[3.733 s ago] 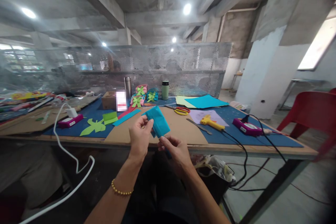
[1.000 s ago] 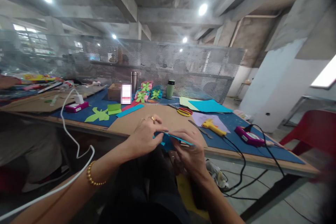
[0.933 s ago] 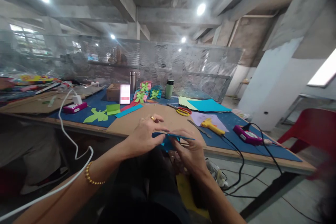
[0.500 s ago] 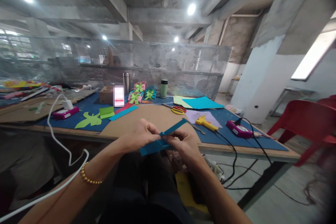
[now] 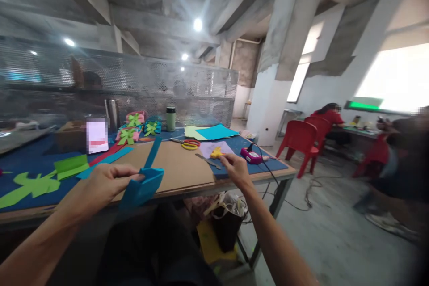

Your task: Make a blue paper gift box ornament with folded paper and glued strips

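I have the left hand [image 5: 106,184] pinching folded blue paper [image 5: 148,186] in the air at the surface's [image 5: 258,170] front edge. Right hand [image 5: 236,170] is at the yellow glue gun [image 5: 216,152]; can't tell if it's gripping.

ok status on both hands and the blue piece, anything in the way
Left hand pinches folded blue piece. Right hand at yellow glue gun. Metal blade close by.

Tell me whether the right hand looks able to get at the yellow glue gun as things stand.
Most likely yes: the right hand is right at the yellow glue gun, with nothing visible in the way; whether it has a grip is unclear.
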`<state>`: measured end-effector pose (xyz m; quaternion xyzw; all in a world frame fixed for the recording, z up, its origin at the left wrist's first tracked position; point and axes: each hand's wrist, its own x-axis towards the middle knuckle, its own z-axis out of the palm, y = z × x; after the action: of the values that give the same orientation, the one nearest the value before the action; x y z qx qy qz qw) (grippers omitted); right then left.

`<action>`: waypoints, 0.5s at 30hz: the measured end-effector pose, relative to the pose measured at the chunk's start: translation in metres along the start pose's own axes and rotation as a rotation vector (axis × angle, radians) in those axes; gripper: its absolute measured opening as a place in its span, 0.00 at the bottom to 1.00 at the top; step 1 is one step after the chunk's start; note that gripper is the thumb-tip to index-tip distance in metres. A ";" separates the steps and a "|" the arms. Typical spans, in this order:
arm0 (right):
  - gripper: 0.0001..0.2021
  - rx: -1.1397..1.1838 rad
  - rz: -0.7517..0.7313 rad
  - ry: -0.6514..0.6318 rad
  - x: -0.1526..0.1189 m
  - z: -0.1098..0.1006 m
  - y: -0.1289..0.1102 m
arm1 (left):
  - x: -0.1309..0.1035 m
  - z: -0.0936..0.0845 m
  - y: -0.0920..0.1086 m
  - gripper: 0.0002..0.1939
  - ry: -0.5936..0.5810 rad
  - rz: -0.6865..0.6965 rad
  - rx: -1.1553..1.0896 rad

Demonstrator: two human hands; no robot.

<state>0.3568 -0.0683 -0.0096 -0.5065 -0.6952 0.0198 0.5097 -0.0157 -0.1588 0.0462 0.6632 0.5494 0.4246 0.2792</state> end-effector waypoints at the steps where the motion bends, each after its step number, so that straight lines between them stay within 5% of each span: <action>1: 0.15 -0.093 0.009 0.031 0.006 -0.007 0.012 | 0.002 -0.001 -0.003 0.14 0.000 0.004 0.007; 5: 0.15 -0.346 -0.035 0.015 0.038 -0.003 0.020 | 0.011 0.005 -0.014 0.14 0.011 0.053 -0.016; 12: 0.07 -0.426 -0.162 -0.447 0.119 0.111 -0.028 | 0.015 0.023 -0.023 0.18 -0.054 -0.021 -0.262; 15: 0.16 -0.448 -0.122 -0.532 0.139 0.146 -0.030 | 0.013 0.015 -0.022 0.15 -0.044 -0.024 -0.277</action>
<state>0.2345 0.0889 0.0330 -0.5405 -0.8196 -0.0323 0.1874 -0.0132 -0.1399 0.0235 0.6210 0.4869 0.4784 0.3853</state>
